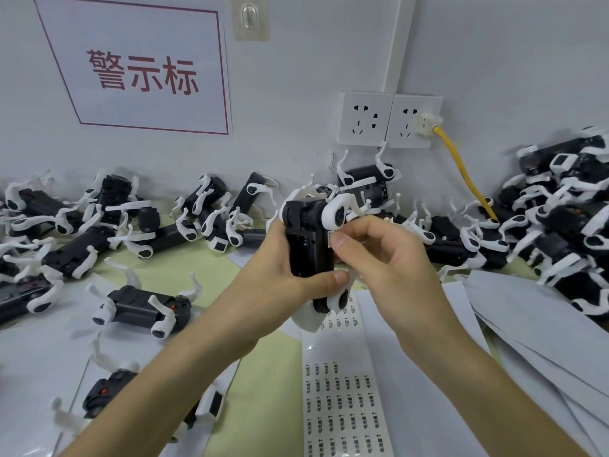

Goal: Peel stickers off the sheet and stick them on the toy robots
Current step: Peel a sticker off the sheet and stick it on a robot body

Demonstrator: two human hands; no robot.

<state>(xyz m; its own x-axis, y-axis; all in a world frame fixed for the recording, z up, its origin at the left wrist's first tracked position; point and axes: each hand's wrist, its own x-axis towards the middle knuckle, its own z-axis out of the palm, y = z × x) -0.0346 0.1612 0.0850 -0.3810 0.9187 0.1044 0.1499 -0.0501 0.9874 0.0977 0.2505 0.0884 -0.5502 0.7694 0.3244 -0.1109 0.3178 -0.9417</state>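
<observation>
Left hand [273, 278]: it grasps the held toy robot [304, 245] round the black body, with the thumb across the front near the lower end and the fingers behind.
Right hand [389, 258]: the fingers are curled; the thumb and forefinger pinch a small white sticker [331, 235] and keep it against the right side of the body, just below the upper white leg.
Held toy robot: it stands nearly upright in the air above the table [263, 374], with white legs at the top and at the bottom; its lower end hangs over the far end of the sticker sheet [342, 400].
Sticker sheet: a long strip, flat on the table, running from under the hands toward the camera; it carries rows of small printed labels, too small to read.
White papers [527, 311]: several sheets overlap just beside the strip, on its right.
Loose toy robots [141, 308]: scattered on the left and along the wall, all black with white legs.
Heap of toy robots [566, 219]: piled at the right edge of the table.
Wall sockets [365, 118]: two white plates side by side; the right one holds a white plug [428, 124], and a yellow cable [461, 169] goes down from it behind the robots.
Sign [145, 74]: white paper with a red frame and red characters, on the wall at the upper left.
Hook [250, 16]: clear, stuck to the wall beside the sign.
</observation>
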